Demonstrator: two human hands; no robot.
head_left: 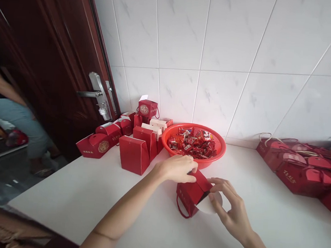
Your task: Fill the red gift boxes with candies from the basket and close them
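A small red gift box point(192, 188) lies on the white table between my hands, a cord loop hanging at its near side. Its right end is partly open, showing a dark gap, and a rounded flap with a white inner face point(206, 208) sticks out there. My left hand point(179, 168) holds the box from its far left edge, fingers bent over it. My right hand point(231, 203) grips the open end with thumb and fingers, beside the flap. Just behind stands a red plastic basket point(221, 150) with many small wrapped candies point(191, 143).
To the left stand several red boxes, among them a tall plain one point(134, 155) and a lidded one point(95, 145). More red boxes with cords point(291, 169) cluster at the right. A tiled wall point(181, 36) backs the table; a person point(13, 110) is by the brown door point(54, 33).
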